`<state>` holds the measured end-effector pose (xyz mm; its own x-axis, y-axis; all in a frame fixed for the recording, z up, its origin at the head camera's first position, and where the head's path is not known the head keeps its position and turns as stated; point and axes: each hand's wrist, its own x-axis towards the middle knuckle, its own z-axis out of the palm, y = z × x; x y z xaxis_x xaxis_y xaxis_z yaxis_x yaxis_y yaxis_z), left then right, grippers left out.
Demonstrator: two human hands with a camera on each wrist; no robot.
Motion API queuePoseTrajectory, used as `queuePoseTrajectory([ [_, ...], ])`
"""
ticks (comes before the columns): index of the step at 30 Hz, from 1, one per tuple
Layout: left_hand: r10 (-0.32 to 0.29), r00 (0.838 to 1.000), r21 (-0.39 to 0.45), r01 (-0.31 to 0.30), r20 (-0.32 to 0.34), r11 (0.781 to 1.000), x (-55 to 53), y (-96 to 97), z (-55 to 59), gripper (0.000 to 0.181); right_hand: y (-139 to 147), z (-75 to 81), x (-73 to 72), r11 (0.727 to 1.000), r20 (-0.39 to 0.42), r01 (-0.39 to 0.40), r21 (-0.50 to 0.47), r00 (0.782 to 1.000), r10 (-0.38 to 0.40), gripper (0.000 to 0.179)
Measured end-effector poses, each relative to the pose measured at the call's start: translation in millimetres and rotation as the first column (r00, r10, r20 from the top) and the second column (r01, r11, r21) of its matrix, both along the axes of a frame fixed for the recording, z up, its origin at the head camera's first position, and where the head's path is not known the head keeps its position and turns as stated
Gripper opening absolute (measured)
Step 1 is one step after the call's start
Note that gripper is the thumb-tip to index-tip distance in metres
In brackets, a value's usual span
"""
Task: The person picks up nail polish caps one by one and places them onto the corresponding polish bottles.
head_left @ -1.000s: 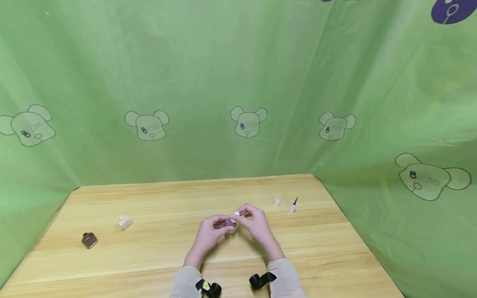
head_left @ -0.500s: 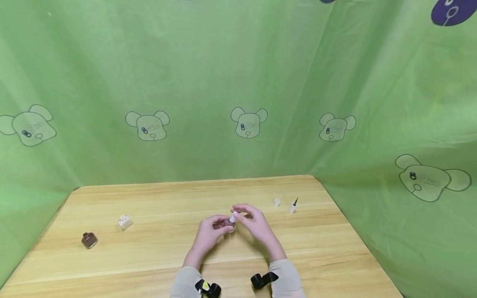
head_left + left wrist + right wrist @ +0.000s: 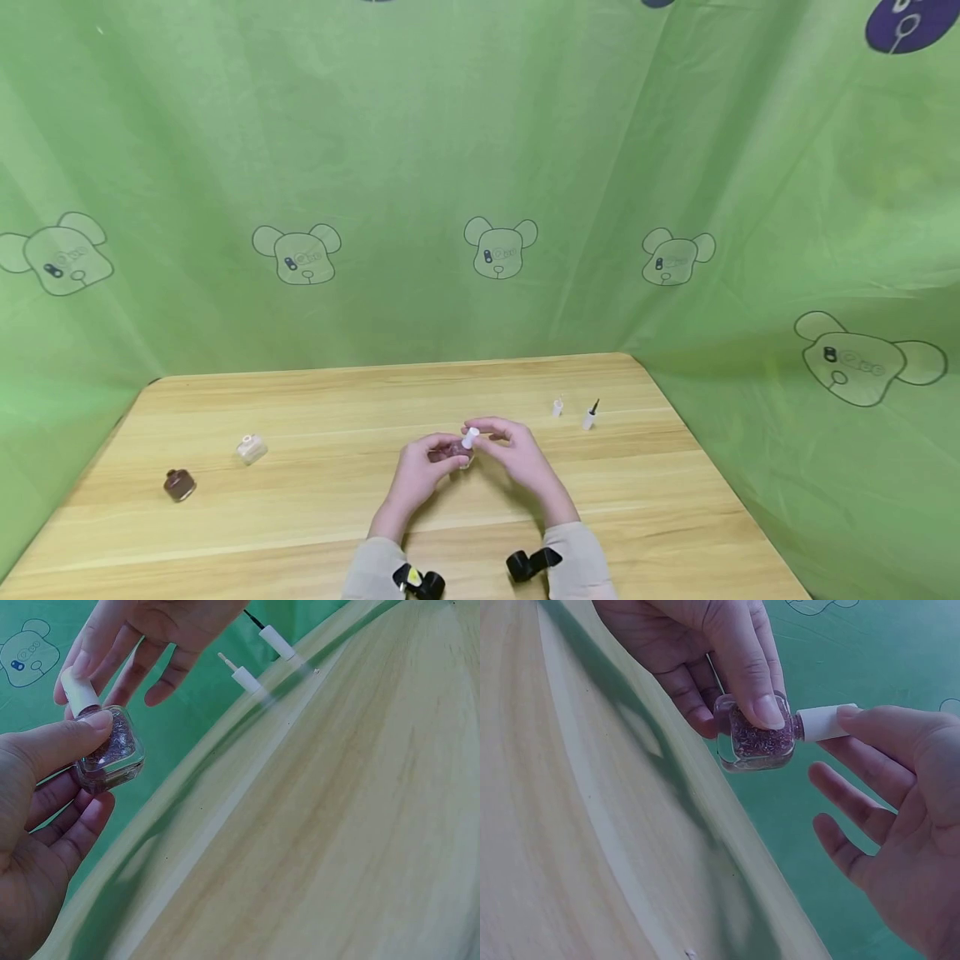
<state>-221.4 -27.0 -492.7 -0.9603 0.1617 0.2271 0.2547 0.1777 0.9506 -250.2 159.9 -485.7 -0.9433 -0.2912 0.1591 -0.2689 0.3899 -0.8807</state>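
A squarish glass nail polish bottle [image 3: 765,742] with dark purple glitter polish is held between thumb and fingers of my left hand [image 3: 45,795]. Its white cap [image 3: 825,722] sits on the bottle's neck. My right hand [image 3: 907,772] pinches that cap between thumb and index finger, the other fingers spread loosely. In the head view both hands meet above the middle of the table, the right hand [image 3: 517,454] to the right of the bottle [image 3: 462,451].
Two white caps with brushes stand upright at the back right, one with a pale brush [image 3: 557,407] and one with a dark brush [image 3: 591,415]. Two uncapped bottles, one clear [image 3: 251,449] and one dark brown [image 3: 179,484], are on the left of the wooden table [image 3: 300,533].
The white cap has come down onto the bottle's neck, and my right fingers have shifted around it. My left hand has stayed in place with the bottle.
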Motion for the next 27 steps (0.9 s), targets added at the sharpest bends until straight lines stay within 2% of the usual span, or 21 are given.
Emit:
queuePoseTrajectory([
  [6,-0.009,1.0,-0.009,0.009,0.001,1.0,-0.2,0.0,0.1,0.027,-2,-1.3,-0.2,0.998,-0.048,0.048,-0.03,0.998,-0.05,0.021],
  [11,-0.015,1.0,-0.01,0.014,-0.013,1.0,0.7,0.4,1.6,0.027,-6,-3.1,-2.2,0.992,-0.085,0.126,-0.031,0.988,-0.128,0.011],
  [18,-0.015,1.0,-0.031,0.014,-0.01,0.999,2.1,0.8,3.3,0.027,-12,-0.8,0.8,0.977,-0.087,0.208,-0.034,0.974,-0.21,0.016],
  [20,-0.016,1.0,-0.037,0.016,-0.004,0.999,-0.9,1.2,-1.5,0.028,-13,-0.1,1.7,0.976,-0.081,0.215,-0.038,0.973,-0.217,0.018],
  [23,-0.014,1.0,-0.035,0.014,-0.001,0.999,-8.9,2.0,-15.0,0.028,-12,-0.6,0.9,0.979,-0.076,0.202,-0.043,0.976,-0.205,0.018],
  [27,-0.012,1.0,-0.018,0.012,-0.005,1.0,-18.4,1.7,-31.9,0.03,-9,-3.4,-1.4,0.989,-0.056,0.136,-0.054,0.989,-0.139,0.026],
])
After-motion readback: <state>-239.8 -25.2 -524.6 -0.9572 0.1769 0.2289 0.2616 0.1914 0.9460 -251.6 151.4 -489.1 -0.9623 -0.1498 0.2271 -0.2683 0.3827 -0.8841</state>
